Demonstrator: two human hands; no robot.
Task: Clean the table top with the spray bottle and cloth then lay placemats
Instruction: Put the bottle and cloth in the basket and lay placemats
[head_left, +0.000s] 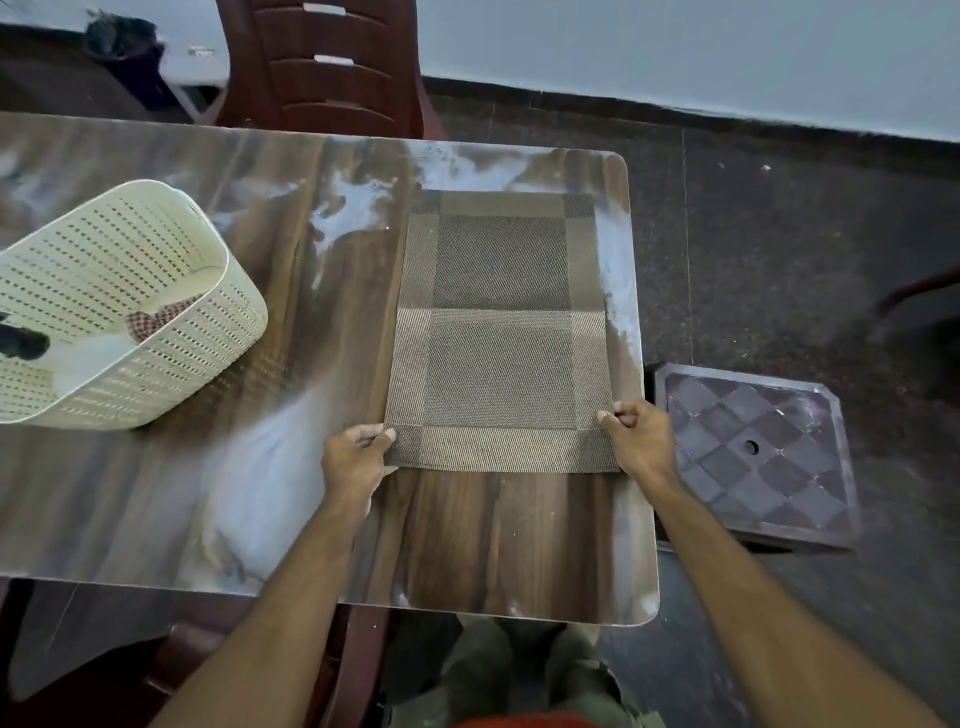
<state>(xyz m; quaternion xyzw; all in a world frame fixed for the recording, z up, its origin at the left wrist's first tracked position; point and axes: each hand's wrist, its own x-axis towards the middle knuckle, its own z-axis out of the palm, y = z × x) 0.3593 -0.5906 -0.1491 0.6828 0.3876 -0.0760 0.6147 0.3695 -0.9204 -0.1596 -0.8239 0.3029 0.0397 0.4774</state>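
Placemat (501, 332), brown woven, flat on table (208, 467); both hands pinching near corners

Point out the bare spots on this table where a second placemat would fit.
Best patch: the bare wood between the cream basket and the placemat, running from the far edge to the near edge of the table. A narrower strip lies between the placemat's near edge and the table's near edge. Crowded: the left end under the basket, and the right end, where both hands hold the placemat.

On the tabletop (467, 545) the placemat (501, 332) lies at the right end, the basket (156, 291) left, a chair (322, 67) behind, a stool (753, 452) right.
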